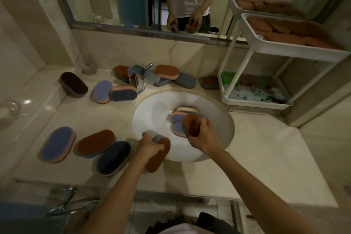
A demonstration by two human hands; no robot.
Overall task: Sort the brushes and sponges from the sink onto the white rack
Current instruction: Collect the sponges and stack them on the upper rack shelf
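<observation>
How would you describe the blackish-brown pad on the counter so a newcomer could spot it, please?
Start at the chrome faucet behind the sink and look left along the counter, past the lilac sponge. The pad lies alone near a clear glass. Unlike its lilac and orange neighbours, its top is blackish brown over a grey base.

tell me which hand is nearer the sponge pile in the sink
Right. The right hand, gripping a brown sponge, is over the pile; the left hand grips another at the sink rim.
</observation>
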